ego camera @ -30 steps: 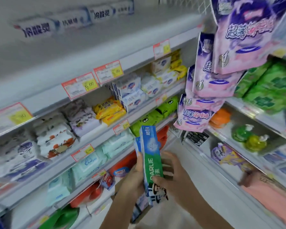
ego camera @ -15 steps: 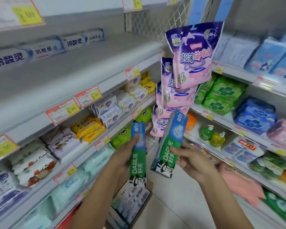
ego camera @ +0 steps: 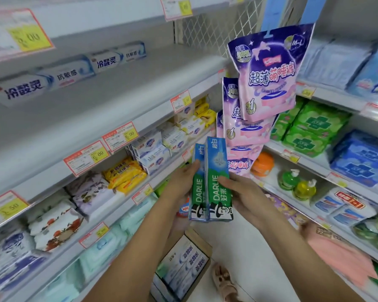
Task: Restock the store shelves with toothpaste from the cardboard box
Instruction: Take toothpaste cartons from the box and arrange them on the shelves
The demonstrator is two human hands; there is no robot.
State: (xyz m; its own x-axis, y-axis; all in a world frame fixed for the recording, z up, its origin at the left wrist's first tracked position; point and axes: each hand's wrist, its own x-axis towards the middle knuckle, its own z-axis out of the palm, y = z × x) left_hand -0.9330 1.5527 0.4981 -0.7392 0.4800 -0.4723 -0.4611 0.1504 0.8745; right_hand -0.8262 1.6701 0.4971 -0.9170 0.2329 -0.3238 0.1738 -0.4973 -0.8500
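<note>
Two green-and-blue Darlie toothpaste boxes stand upright side by side in front of me. My left hand (ego camera: 181, 184) grips the left Darlie box (ego camera: 198, 184) from its left side. My right hand (ego camera: 242, 192) grips the right Darlie box (ego camera: 218, 182) from its right side. The boxes touch each other. Below them on the floor sits the open cardboard box (ego camera: 202, 247) with several white-and-blue toothpaste boxes (ego camera: 183, 267) inside. On the upper left shelf (ego camera: 122, 92) lie three white-and-blue toothpaste boxes (ego camera: 74, 70) in a row along its back.
Soap bars (ego camera: 153, 149), yellow packs (ego camera: 124, 175) and tissue packs fill the lower left shelves. Purple-pink hanging packs (ego camera: 271, 73) dangle just behind the held boxes. Green and blue pad packs and pump bottles (ego camera: 297, 184) line the right shelves. My sandalled foot (ego camera: 224, 282) is beside the carton.
The two Darlie boxes, held apart half a second ago, have come together side by side. My view has tilted up toward the upper shelf.
</note>
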